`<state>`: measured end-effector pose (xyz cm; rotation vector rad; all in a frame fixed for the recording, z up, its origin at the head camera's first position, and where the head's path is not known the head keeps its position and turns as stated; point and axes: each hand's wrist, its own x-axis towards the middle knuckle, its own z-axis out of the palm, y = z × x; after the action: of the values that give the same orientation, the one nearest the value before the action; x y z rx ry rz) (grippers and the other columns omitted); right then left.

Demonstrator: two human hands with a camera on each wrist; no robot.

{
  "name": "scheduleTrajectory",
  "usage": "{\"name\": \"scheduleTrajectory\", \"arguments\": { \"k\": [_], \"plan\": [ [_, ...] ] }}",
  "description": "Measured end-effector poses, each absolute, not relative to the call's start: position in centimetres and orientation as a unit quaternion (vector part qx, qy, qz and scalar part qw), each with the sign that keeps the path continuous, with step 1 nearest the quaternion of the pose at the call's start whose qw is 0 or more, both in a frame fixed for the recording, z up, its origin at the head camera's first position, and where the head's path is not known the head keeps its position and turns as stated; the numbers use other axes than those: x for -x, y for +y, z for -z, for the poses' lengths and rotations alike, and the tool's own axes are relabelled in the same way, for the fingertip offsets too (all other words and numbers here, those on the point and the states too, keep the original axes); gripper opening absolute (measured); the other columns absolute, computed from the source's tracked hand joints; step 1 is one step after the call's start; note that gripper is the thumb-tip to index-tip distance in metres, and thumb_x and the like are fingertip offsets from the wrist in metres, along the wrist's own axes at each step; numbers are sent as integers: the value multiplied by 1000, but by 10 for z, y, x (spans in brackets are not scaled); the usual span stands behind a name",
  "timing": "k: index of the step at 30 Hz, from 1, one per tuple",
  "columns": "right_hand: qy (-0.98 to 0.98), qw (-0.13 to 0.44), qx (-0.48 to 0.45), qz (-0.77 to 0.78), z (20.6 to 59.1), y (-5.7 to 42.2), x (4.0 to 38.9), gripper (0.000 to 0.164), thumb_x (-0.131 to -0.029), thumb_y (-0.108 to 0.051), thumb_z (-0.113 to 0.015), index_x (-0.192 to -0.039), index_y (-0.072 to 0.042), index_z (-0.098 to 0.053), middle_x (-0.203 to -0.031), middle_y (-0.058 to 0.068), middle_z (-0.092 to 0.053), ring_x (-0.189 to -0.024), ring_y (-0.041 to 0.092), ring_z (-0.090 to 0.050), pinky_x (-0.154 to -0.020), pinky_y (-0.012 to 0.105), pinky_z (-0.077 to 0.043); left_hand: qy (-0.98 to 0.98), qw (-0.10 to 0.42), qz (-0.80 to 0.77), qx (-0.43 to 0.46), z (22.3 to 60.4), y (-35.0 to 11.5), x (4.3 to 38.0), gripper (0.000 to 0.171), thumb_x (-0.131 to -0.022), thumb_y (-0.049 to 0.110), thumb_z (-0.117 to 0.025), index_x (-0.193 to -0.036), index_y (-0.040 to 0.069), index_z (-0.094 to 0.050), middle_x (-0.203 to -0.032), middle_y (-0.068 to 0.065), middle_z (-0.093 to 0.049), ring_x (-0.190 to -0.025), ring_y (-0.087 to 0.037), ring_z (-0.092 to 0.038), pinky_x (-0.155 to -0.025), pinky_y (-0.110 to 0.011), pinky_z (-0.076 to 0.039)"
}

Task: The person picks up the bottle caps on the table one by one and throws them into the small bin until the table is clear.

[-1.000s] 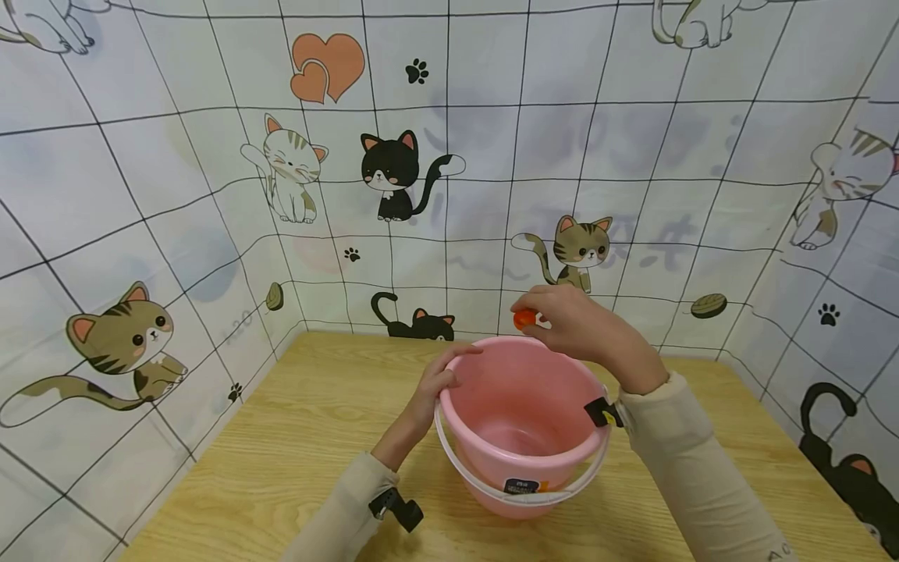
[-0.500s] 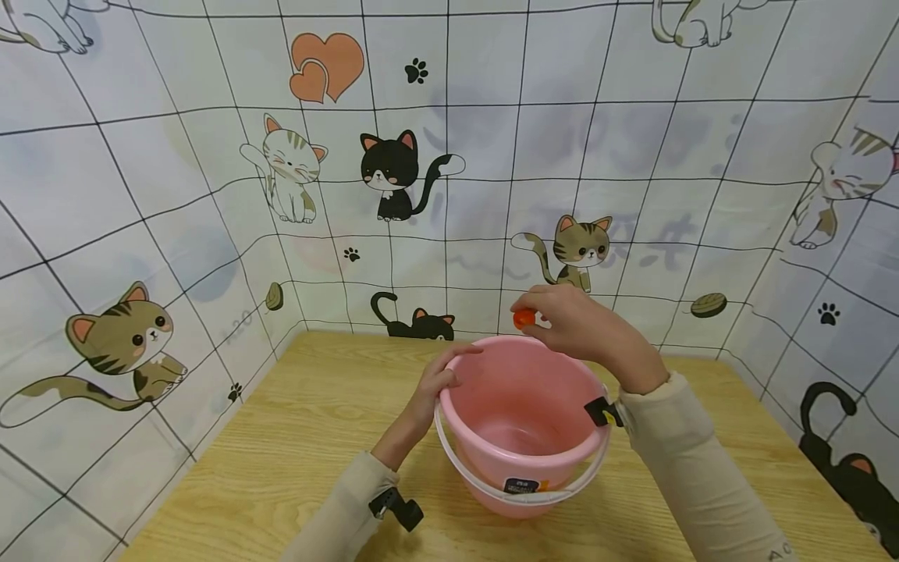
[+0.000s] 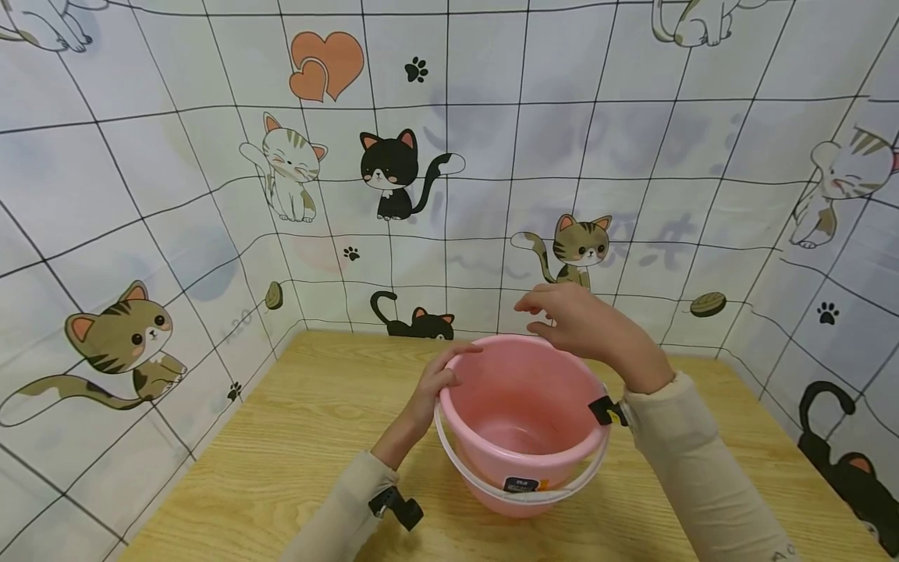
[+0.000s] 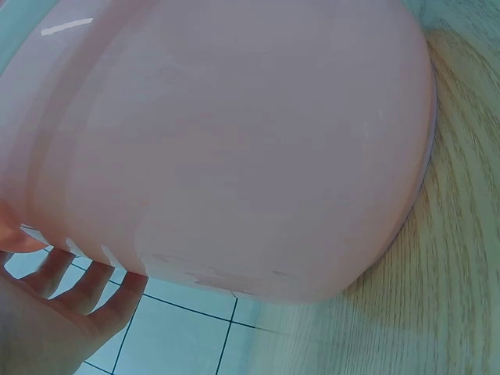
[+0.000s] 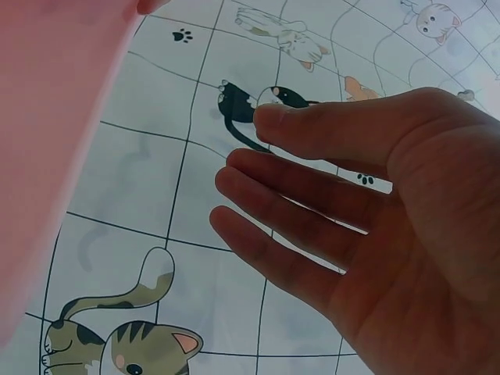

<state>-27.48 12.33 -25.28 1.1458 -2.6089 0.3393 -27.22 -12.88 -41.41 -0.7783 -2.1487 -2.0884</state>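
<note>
A pink bucket (image 3: 523,394) with a white handle (image 3: 520,495) stands on the wooden table, its handle hanging down the near side. My left hand (image 3: 430,386) holds the bucket's left rim, with the fingers against the wall; in the left wrist view those fingers (image 4: 98,293) show beside the pink outer wall. Just above the far right rim hovers my right hand (image 3: 579,324), holding nothing. Its fingers (image 5: 289,250) are extended and slightly apart in the right wrist view. The small orange-red ball from the earlier frames shows in none of the current views.
The wooden table (image 3: 309,437) surrounds the bucket. Cloth walls (image 3: 477,156) with a grid and cartoon cats rise behind it and on both sides. A dark label (image 3: 521,485) is on the bucket's near side. Black camera mounts (image 3: 396,507) sit on the wrists.
The right hand has let go of the small orange-red ball, and its fingers have spread. The ball has gone out of sight. The left hand and bucket stay put.
</note>
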Motion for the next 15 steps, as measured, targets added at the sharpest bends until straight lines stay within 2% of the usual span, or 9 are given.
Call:
{"name": "scheduleTrajectory", "arguments": {
  "k": [8,15],
  "plan": [
    [-901,146,-393,-110,252,132,276,26,-91,-4,-73,-117,-3,-74,-114,10,-75,-102,27,-69,-87,46,-58,-692,18,678,248,413,-129,271,63,-82,11,-42,-142,12,-59,-147,-14,-54,-116,-35,-60,-86,-40,-57],
    [-905,146,-384,-108,260,150,278,25,-91,-4,-72,-116,-1,-74,-113,13,-75,-101,29,-71,-87,48,-59,-696,21,674,247,414,-129,271,62,-81,12,-42,-141,13,-59,-148,-13,-54,-116,-35,-60,-85,-37,-57]
  ]
}}
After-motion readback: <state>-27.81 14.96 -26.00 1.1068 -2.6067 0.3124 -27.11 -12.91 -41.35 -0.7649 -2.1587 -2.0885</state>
